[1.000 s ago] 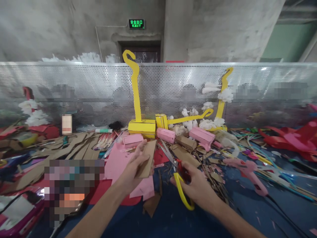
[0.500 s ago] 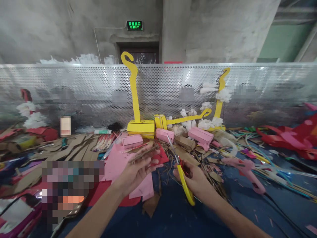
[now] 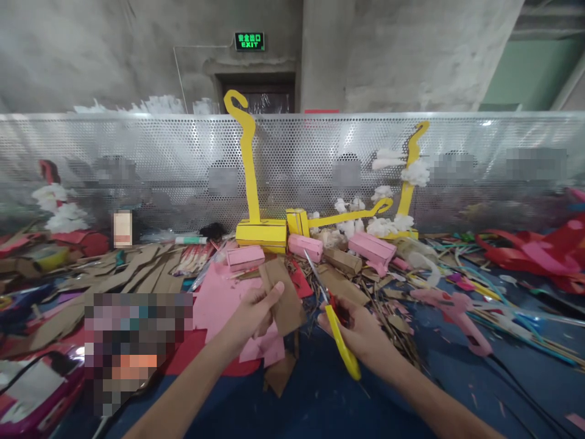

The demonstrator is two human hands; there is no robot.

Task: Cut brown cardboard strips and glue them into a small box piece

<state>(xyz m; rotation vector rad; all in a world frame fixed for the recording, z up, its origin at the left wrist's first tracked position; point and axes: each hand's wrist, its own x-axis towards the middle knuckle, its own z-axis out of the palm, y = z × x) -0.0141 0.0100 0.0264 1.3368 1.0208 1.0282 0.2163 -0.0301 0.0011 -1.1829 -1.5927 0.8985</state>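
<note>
My left hand (image 3: 251,314) is closed on a brown cardboard piece (image 3: 283,296), thumb on its near face, holding it upright over the blue table. My right hand (image 3: 359,329) grips yellow-handled scissors (image 3: 336,323). Their blades point up and left, ending just right of the cardboard without touching it. Pink paper sheets (image 3: 219,299) lie under and behind my left hand.
Yellow cardboard hook figures (image 3: 256,225) and pink boxes (image 3: 372,247) stand before a perforated metal screen (image 3: 137,164). Cardboard strips (image 3: 114,277) lie left, a pink glue gun (image 3: 457,314) with cord right, red paper (image 3: 539,253) far right. Scraps litter the blue tabletop (image 3: 320,402).
My left hand turned the cardboard piece from edge-on to upright with its face toward me. The scissors stayed nearly in place beside it.
</note>
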